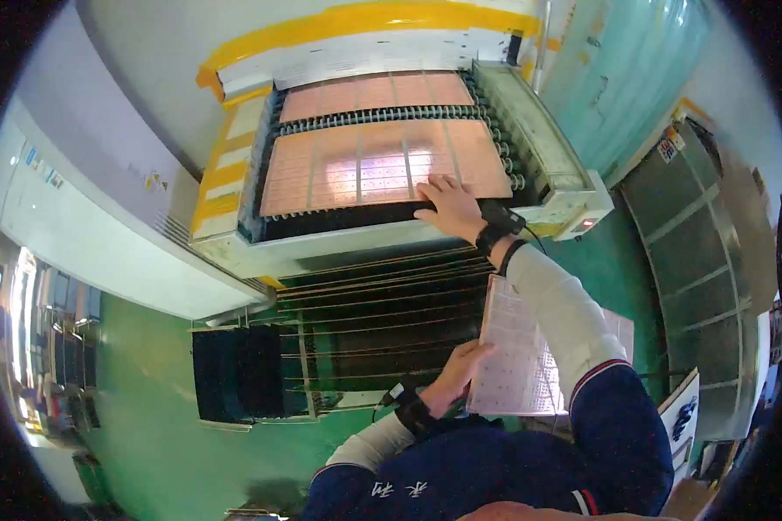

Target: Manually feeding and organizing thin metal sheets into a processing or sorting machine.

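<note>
My right hand (450, 207) reaches forward, fingers spread, over the near edge of a copper-coloured circuit panel (321, 165) that lies flat on the roller conveyor. Its fingertips rest on the panel's near right part. Down by my body, my left hand (462, 375) grips the left edge of another copper-coloured circuit panel (517, 365), which is held tilted and shows rows of small marks. My right forearm hides part of this second panel. Farther in on the rollers lies a third copper panel (374, 94).
The conveyor's pale frame (530, 122) has yellow tape along its left side. Below its front stands a rack (382, 321) with thin rods and dark panels (239, 373) at its left end. A white cabinet (104, 226) is at left, a grey metal rack (691, 243) at right.
</note>
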The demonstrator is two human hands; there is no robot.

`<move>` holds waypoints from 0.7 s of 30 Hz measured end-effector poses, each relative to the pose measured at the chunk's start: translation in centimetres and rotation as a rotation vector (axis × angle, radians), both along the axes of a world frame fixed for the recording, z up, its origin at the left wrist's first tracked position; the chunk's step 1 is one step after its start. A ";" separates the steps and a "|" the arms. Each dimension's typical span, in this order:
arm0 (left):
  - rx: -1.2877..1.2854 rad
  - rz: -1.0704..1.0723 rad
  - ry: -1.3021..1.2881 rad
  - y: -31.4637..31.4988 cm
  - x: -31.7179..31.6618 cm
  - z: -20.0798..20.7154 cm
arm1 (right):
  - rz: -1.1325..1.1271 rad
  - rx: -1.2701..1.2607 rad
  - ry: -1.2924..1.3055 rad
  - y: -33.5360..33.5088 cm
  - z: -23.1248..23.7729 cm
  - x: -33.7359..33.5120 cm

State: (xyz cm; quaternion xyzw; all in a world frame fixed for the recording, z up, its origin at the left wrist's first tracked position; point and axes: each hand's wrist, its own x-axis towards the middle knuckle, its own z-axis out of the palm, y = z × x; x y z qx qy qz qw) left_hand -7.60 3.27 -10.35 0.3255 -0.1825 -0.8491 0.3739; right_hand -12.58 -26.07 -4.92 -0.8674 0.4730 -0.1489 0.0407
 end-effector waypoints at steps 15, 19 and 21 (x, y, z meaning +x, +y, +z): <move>0.005 0.076 -0.202 -0.9 -0.1 3.0 | -0.105 0.183 -0.486 9.3 6.2 -24.6; -0.042 0.021 -0.207 0.3 -0.2 3.4 | -0.731 0.219 -0.756 18.5 4.0 -40.7; -0.084 0.099 -0.260 0.6 -1.1 5.9 | -1.016 0.163 -0.720 24.6 -0.4 -50.7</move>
